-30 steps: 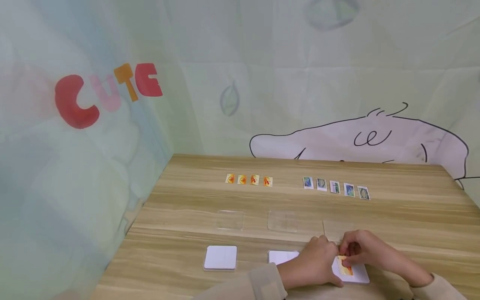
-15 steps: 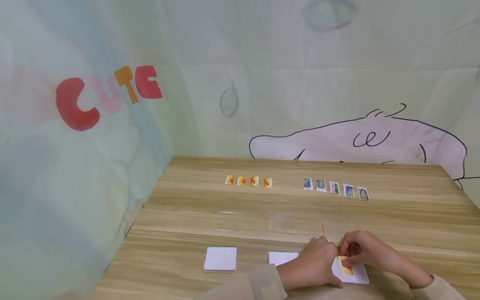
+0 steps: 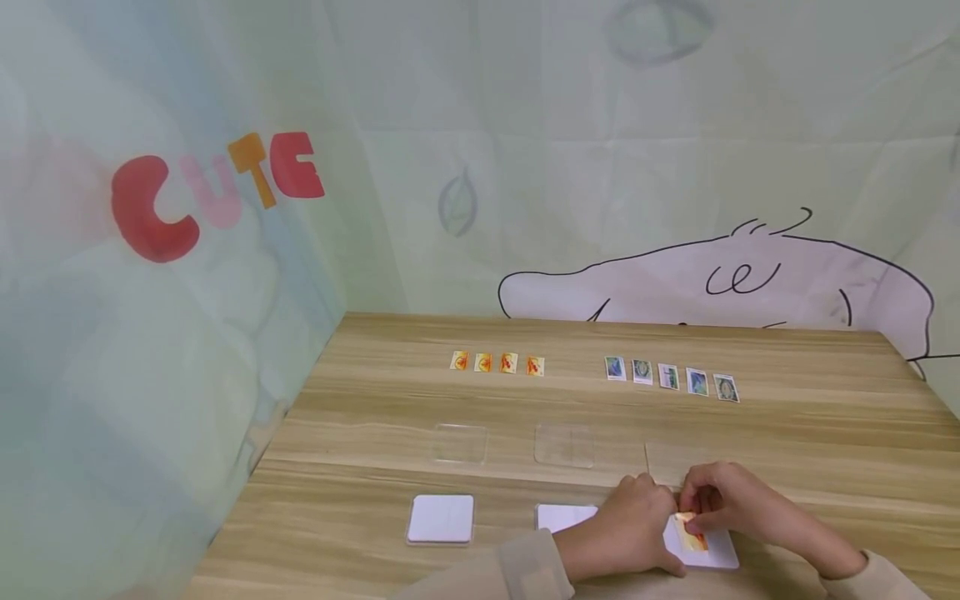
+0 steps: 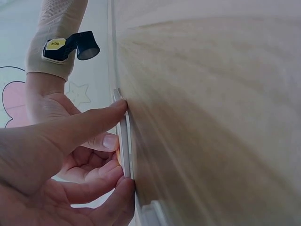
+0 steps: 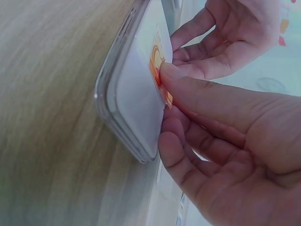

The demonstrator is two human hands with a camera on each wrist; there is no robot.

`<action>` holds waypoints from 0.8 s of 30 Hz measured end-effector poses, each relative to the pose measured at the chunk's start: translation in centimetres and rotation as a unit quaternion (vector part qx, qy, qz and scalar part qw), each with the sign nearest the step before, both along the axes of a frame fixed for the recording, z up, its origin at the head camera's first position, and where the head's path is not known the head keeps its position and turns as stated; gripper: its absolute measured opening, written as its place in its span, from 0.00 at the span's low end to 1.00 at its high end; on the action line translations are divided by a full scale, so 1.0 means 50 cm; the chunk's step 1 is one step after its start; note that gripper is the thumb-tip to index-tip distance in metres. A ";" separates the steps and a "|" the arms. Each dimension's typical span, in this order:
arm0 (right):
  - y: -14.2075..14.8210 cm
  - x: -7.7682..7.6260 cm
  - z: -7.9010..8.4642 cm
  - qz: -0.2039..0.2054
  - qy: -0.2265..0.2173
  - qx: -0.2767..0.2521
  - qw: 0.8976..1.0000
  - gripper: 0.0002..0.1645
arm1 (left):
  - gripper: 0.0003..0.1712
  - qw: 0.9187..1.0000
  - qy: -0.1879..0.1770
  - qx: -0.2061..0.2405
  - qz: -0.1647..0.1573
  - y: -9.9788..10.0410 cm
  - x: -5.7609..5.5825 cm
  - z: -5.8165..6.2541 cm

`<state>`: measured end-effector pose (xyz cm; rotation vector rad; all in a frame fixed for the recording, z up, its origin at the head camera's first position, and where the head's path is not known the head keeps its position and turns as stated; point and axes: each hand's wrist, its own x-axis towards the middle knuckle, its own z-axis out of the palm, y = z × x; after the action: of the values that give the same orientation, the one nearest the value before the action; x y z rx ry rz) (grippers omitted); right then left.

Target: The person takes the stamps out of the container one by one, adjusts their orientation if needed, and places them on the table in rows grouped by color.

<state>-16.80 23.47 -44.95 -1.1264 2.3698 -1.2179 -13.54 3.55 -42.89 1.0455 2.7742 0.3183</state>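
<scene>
A white square card (image 3: 722,550) in a clear plastic case (image 5: 110,108) lies at the table's front right. My left hand (image 3: 628,521) holds the case by its edges, thumb on the near side and fingertips on the far side, as the left wrist view shows. On the white face is a small orange-and-yellow stamp (image 5: 156,61). My right hand (image 3: 738,504) pinches this stamp, thumb on its printed face and fingers curled beneath at the case's edge. In the right wrist view the stamp's lower corner sticks out past the white card's edge.
Another white card in a clear case (image 3: 441,518) lies to the left; a second white card (image 3: 562,516) is partly behind my left arm. Clear plastic covers (image 3: 460,444) lie beyond them. Farther back are a row of orange stamps (image 3: 508,362) and a row of blue-green stamps (image 3: 668,377).
Both hands keep their places on the case and the stamp. The head view tips up very slightly, so the table sits a little lower in it.
</scene>
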 end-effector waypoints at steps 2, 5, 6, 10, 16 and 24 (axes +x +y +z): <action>0.000 0.001 0.001 -0.001 0.003 0.003 1.000 0.12 | 0.29 1.000 0.001 0.000 0.000 -0.001 0.000 0.000; -0.002 0.001 0.003 -0.005 0.009 0.011 1.000 0.12 | 0.28 1.000 0.004 -0.002 -0.002 -0.001 0.001 0.002; -0.002 0.002 0.003 -0.006 0.013 0.014 1.000 0.12 | 0.28 1.000 0.005 -0.003 -0.002 -0.001 0.001 0.002; -0.005 0.001 0.005 -0.009 0.025 0.023 0.999 0.12 | 0.28 1.000 0.001 -0.006 0.001 0.000 0.000 0.003; -0.007 -0.001 0.008 -0.006 0.025 0.036 0.999 0.12 | 0.27 1.000 -0.003 -0.005 0.002 0.000 -0.001 0.001; -0.004 -0.012 0.007 0.013 0.014 0.037 0.999 0.11 | 0.28 1.000 -0.008 -0.001 0.002 0.000 -0.001 0.001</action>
<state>-17.39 23.27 -44.61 -1.1556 2.3924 -1.1032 -13.59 3.53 -42.86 1.0327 2.7630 0.3239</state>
